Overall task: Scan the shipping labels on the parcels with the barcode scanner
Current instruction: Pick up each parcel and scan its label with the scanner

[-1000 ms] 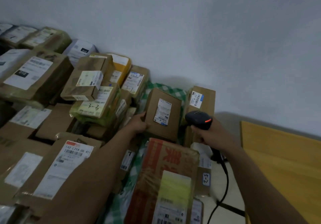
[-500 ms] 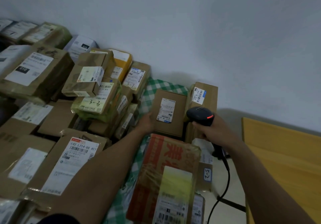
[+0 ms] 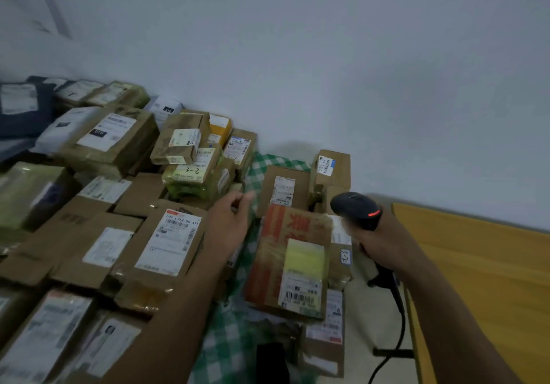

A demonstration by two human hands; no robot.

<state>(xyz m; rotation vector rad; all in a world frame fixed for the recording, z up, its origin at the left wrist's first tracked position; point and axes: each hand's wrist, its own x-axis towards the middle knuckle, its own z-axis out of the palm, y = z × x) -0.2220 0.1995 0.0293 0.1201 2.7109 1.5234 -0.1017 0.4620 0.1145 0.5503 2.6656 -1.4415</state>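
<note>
Down at the bottom edge both forearms run out of view, and a dark object (image 3: pixel 272 363) on the green checked cloth (image 3: pixel 229 342) is too murky to name. The nearest parcels (image 3: pixel 59 339) at lower left are smeared, labels unreadable.

Moving up, a red-printed box (image 3: pixel 276 252) lies flat on the cloth. Its shipping label (image 3: pixel 302 276) faces up, with the barcode at the near end.

Right of it, the right hand (image 3: pixel 384 243) is wrapped tight around the barcode scanner (image 3: pixel 354 208). The black head rises above the fist with a red light showing; the handle is hidden in the grip. The cable (image 3: pixel 400 318) drops off the bottom edge.

The left hand (image 3: pixel 230 223) hangs over the cloth, fingers loosely curled, nothing in it, fingertips blurred.

Just beyond, a small brown box (image 3: pixel 285 190) shows a white label, print illegible. Behind and to its right a taller box (image 3: pixel 331 169) stands by the wall (image 3: pixel 357 56). The far-left pile dissolves into blur.
</note>
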